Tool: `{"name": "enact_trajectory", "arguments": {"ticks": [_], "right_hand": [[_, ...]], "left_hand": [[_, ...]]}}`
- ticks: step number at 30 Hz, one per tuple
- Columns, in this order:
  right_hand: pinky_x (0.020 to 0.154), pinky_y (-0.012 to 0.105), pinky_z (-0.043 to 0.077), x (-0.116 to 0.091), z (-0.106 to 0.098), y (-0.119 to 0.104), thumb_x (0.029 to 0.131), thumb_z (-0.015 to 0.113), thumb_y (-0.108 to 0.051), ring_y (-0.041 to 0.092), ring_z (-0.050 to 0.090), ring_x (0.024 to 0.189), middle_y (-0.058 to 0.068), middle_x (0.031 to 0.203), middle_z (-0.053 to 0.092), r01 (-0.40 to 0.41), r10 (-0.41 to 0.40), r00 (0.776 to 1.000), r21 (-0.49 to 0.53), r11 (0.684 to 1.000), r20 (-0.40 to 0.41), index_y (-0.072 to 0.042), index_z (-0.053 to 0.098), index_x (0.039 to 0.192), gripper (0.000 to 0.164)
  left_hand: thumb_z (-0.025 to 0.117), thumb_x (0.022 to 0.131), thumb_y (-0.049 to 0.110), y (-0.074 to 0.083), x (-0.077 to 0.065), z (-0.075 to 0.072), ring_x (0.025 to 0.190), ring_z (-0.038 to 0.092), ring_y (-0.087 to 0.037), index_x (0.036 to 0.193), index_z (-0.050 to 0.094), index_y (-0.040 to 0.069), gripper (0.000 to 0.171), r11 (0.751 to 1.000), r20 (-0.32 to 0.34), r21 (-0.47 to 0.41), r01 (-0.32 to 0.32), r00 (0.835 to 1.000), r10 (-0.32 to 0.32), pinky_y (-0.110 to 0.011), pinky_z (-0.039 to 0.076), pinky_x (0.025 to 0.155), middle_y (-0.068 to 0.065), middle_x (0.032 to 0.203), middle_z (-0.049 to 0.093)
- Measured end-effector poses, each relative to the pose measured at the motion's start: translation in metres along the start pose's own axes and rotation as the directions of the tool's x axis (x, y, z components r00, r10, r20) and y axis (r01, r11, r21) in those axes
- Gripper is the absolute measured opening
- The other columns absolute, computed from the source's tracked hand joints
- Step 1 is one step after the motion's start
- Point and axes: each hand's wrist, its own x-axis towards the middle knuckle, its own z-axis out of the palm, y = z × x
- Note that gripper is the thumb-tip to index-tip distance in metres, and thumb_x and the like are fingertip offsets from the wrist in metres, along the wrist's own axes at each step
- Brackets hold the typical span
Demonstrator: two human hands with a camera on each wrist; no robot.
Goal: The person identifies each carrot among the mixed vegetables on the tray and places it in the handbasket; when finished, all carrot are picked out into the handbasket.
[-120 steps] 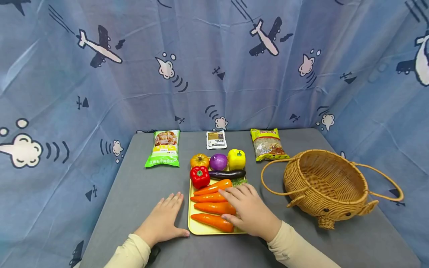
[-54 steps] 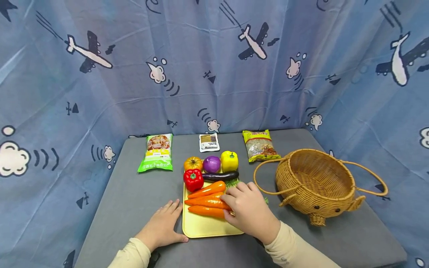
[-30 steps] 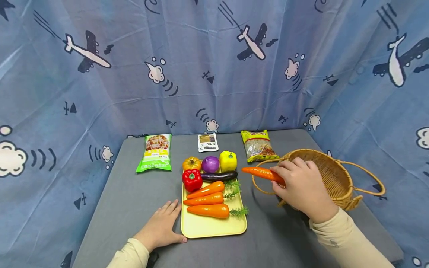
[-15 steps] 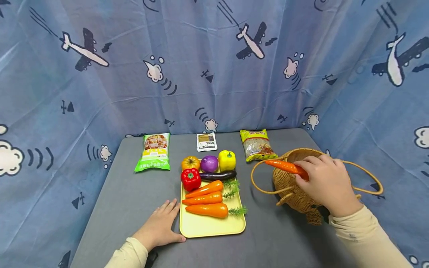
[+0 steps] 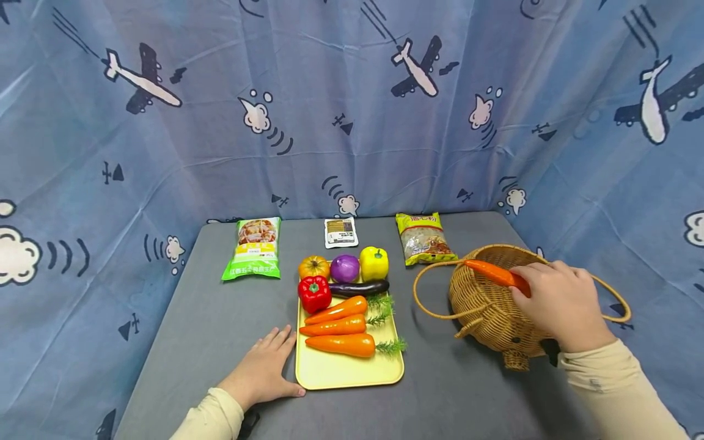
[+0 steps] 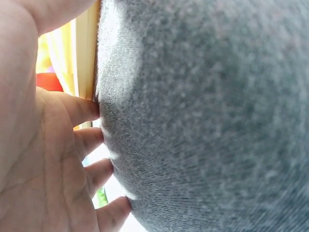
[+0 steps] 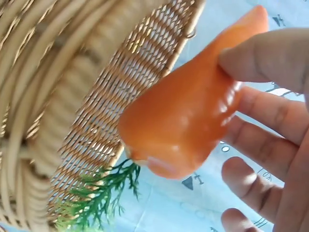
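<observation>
My right hand [image 5: 566, 305] pinches an orange carrot [image 5: 497, 275] between thumb and fingers, over the opening of the wicker basket [image 5: 484, 318]. In the right wrist view the carrot [image 7: 178, 116] tilts, its green leafy top [image 7: 104, 195] pointing toward the basket weave [image 7: 130, 72]. My left hand [image 5: 261, 370] lies with fingers spread on the table, thumb tip at the corner of the yellow tray [image 5: 341, 373]. Three carrots [image 5: 341, 345] with green tops lie on that tray. In the left wrist view the palm [image 6: 43, 159] shows, fingertips against grey cloth [image 6: 207, 121].
Behind the carrots sit a red pepper [image 5: 314, 294], an eggplant [image 5: 360, 288], a small pumpkin [image 5: 314, 267], a purple onion-like vegetable [image 5: 344, 269] and a yellow pepper [image 5: 374, 264]. Farther back lie a green packet [image 5: 253, 247], a white sachet [image 5: 341, 232] and a yellow bag [image 5: 426, 238].
My right hand has taken the front carrot off the tray and carried it right to the basket, shifting farther right over it in the last half second. The left hand stays by the tray.
</observation>
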Motion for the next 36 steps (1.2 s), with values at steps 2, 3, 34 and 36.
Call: {"name": "enact_trajectory", "arguments": {"ticks": [2,3,34,36], "right_hand": [[0.069,0.058,0.042,-0.001,0.002,0.003,0.08,0.085,-0.021,0.035,0.06,0.081,0.016,0.101,0.078,-0.016,0.016,1.0,0.002,1.0,0.019,-0.004,0.08,0.111,0.036],[0.07,0.059,0.042,-0.001,0.003,0.004,0.081,0.085,-0.021,0.036,0.061,0.082,0.016,0.101,0.078,-0.019,0.019,0.999,0.004,1.0,0.029,-0.004,0.08,0.111,0.035],[0.075,0.072,0.048,0.009,0.024,0.019,0.092,0.076,-0.02,0.043,0.07,0.091,0.014,0.096,0.077,-0.111,0.091,0.874,0.013,0.994,0.478,-0.004,0.078,0.116,0.03],[0.071,0.068,0.05,0.009,0.022,0.016,0.093,0.076,-0.022,0.041,0.071,0.088,0.016,0.097,0.077,-0.101,0.086,0.896,0.012,0.995,0.436,-0.002,0.077,0.119,0.033]], "left_hand": [[0.089,0.076,0.065,0.0,0.0,0.0,0.155,0.03,-0.045,0.162,0.043,0.0,0.117,1.0,0.004,-0.001,0.003,1.0,-0.003,-0.066,0.029,0.121,-0.02,0.169,0.035],[0.088,0.076,0.065,-0.001,0.0,0.001,0.155,0.03,-0.045,0.162,0.043,0.0,0.118,1.0,0.006,-0.001,0.005,1.0,-0.004,-0.066,0.029,0.121,-0.02,0.169,0.035],[0.089,0.077,0.062,-0.002,0.002,0.002,0.155,0.029,-0.046,0.162,0.042,-0.001,0.116,1.0,-0.01,-0.009,-0.01,1.0,0.01,-0.067,0.029,0.121,-0.02,0.169,0.035],[0.088,0.077,0.063,-0.002,0.001,0.002,0.156,0.029,-0.045,0.163,0.042,0.0,0.116,1.0,-0.005,-0.008,-0.009,1.0,0.009,-0.067,0.028,0.121,-0.019,0.17,0.034]]}}
